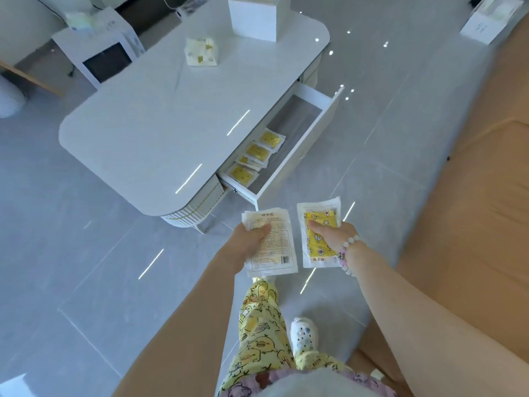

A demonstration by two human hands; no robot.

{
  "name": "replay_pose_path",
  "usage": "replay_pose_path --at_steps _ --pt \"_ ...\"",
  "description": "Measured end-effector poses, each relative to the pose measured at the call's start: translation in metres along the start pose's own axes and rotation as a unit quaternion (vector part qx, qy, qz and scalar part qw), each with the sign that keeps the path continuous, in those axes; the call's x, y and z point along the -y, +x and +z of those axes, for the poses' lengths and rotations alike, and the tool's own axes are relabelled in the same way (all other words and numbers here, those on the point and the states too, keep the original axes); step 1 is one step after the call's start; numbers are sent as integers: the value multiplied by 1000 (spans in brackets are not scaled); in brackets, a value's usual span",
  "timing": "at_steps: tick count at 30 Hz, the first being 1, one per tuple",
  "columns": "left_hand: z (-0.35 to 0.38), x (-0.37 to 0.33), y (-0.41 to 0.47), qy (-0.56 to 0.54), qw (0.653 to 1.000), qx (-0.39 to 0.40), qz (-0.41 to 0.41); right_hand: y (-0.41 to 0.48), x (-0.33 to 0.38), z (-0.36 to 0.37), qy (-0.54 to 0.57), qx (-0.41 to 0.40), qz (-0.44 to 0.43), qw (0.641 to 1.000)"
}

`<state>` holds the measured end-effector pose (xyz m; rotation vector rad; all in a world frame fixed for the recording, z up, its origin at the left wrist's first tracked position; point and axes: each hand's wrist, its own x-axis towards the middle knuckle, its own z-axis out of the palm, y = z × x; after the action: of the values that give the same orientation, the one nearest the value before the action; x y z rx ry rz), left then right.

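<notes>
My left hand (251, 235) grips a small stack of white hand-warmer packets (274, 247), printed back side up. My right hand (333, 234) pinches a single packet with a yellow front (317, 222), thumb on top. Both are held above the floor, just in front of the open drawer (312, 133) of the white coffee table (171, 110). Several more yellow packets (254, 156) lie in a row at the drawer's left end; the rest of the drawer floor is bare grey.
On the table stand a white box (257, 18) and a tissue pack (201, 51). A tan sofa (472, 196) runs along the right. A white cabinet (97, 55) stands at the back left. Grey tiled floor lies around my legs and white shoe (303, 333).
</notes>
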<state>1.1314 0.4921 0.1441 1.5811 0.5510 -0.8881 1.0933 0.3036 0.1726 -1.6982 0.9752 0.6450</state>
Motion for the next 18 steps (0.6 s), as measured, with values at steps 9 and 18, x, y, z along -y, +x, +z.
replay_pose_path --at_steps 9,18 --pt "-62 -93 88 28 999 15 4 64 123 29 -6 -8 -1 1000" --pt "-69 -131 155 -5 999 9 -42 114 182 19 -34 -35 48 998"
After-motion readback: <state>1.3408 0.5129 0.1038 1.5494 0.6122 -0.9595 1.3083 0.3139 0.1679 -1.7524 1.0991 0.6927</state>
